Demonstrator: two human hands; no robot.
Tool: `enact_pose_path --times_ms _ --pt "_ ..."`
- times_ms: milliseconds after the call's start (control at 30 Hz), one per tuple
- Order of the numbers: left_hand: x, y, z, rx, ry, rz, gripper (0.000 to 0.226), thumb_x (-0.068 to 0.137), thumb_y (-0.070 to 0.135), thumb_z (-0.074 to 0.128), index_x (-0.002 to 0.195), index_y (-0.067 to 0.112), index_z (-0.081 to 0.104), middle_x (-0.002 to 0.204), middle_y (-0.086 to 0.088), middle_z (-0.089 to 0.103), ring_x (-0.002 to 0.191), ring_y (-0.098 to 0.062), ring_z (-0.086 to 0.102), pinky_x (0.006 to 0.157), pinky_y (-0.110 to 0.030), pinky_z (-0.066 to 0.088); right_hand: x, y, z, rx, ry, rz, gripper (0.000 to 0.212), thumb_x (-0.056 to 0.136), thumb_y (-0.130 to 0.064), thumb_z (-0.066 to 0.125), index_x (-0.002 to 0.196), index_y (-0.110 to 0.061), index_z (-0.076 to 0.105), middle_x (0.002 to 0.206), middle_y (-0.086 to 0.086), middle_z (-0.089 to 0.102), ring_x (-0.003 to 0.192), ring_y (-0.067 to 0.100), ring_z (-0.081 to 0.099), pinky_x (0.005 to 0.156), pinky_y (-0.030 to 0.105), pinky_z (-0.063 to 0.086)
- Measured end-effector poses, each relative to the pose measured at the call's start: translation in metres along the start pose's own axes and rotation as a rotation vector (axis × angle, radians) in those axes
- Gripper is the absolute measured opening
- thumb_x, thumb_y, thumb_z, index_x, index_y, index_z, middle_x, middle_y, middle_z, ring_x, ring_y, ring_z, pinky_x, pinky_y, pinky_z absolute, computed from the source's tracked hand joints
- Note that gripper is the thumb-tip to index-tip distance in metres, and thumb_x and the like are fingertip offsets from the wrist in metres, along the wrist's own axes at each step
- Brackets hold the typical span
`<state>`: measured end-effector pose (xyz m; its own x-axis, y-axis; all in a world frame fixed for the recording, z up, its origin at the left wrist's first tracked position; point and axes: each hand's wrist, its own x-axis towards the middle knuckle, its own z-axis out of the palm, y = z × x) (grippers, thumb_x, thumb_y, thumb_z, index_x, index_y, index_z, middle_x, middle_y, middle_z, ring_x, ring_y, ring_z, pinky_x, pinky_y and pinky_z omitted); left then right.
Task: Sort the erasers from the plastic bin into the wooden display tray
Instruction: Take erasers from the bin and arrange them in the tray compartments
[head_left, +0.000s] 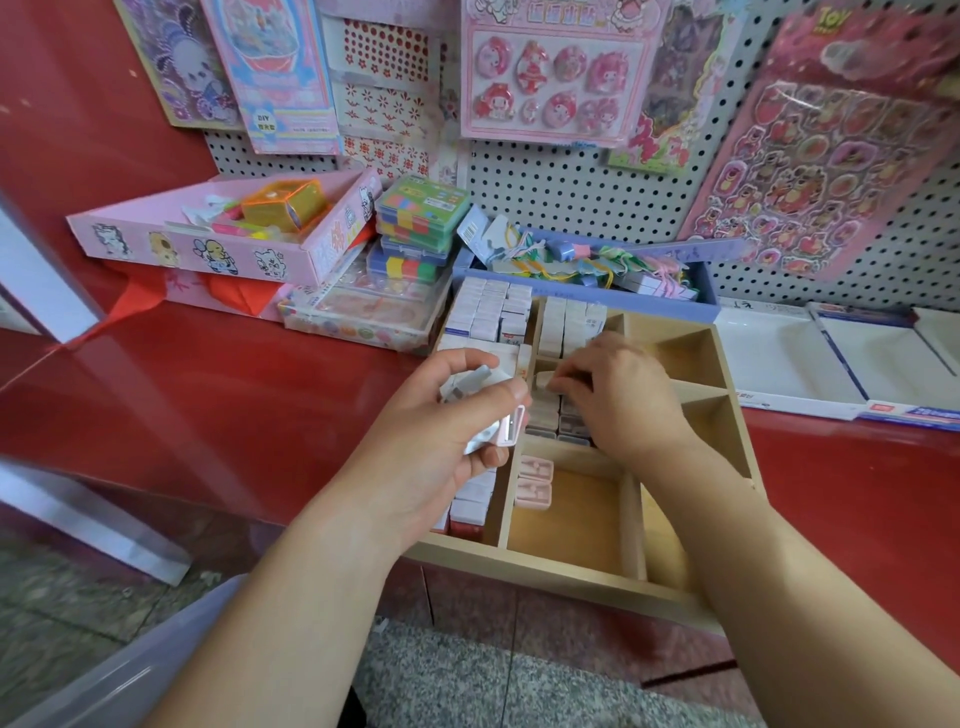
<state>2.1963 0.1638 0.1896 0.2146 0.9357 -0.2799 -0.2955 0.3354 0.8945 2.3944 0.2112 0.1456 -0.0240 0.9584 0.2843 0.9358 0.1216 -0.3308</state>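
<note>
Gripping left hand: fingers curled round several small white-and-pink wrapped erasers.
Right hand: at three o'clock, fingertips pinching one white eraser.
Pale wooden compartment tray: beneath both.

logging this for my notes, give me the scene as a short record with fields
left hand: holds a handful of small items, white and pink
right hand: pinches one pale eraser over the wooden tray middle column
tray left column: packed with boxed erasers
near middle compartment: two pink erasers
plastic bin: lower left edge, contents not visible
</note>
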Motion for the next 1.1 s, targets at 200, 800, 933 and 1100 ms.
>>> enact_pose_path --times_ms 200,800,933,1100 --pt "0.001 0.0 -0.001 0.008 0.003 -0.006 0.028 0.085 0.012 0.078 0.109 0.021 0.067 0.122 -0.022 0.069 0.08 -0.017 0.071 0.059 -0.024 0.051 -0.001 -0.005 -0.005 -0.034 -0.03 0.03 0.014 0.095 -0.032 0.067 0.097 -0.024 0.079 0.093 -0.003 0.075 0.086 0.019 0.066 0.081 0.041 0.057" --pt "-0.002 -0.005 0.003 0.092 -0.136 -0.032 0.028 0.087 0.01 0.076 0.112 0.02 0.068 0.098 -0.005 0.07 0.079 -0.014 0.063 0.055 -0.025 0.046 -0.025 -0.03 -0.066 0.64 -0.361 -0.117 0.015 0.093 -0.014 0.072 0.103 -0.024 0.077 0.098 -0.008 0.074 0.094 0.014 0.07 0.091 0.041 0.055" --pt "-0.001 -0.005 0.005 0.054 -0.096 -0.04 0.032 0.086 0.009 0.077 0.115 0.018 0.067 0.103 -0.016 0.066 0.082 -0.021 0.061 0.055 -0.025 0.047 -0.026 -0.029 -0.068 0.64 -0.393 -0.151 0.008 0.094 -0.012 0.071 0.096 -0.019 0.074 0.082 -0.004 0.073 0.072 0.009 0.063 0.069 0.024 0.051" --pt "0.003 -0.008 0.009 0.058 -0.069 -0.05 0.033 0.087 0.01 0.076 0.119 0.014 0.067 0.102 -0.017 0.068 0.076 -0.018 0.064 0.056 -0.025 0.047 -0.024 -0.024 -0.068 0.603 -0.435 -0.141 0.018 0.091 -0.001 0.068 0.096 -0.018 0.073 0.065 -0.017 0.064 0.056 0.001 0.052 0.056 0.011 0.038"
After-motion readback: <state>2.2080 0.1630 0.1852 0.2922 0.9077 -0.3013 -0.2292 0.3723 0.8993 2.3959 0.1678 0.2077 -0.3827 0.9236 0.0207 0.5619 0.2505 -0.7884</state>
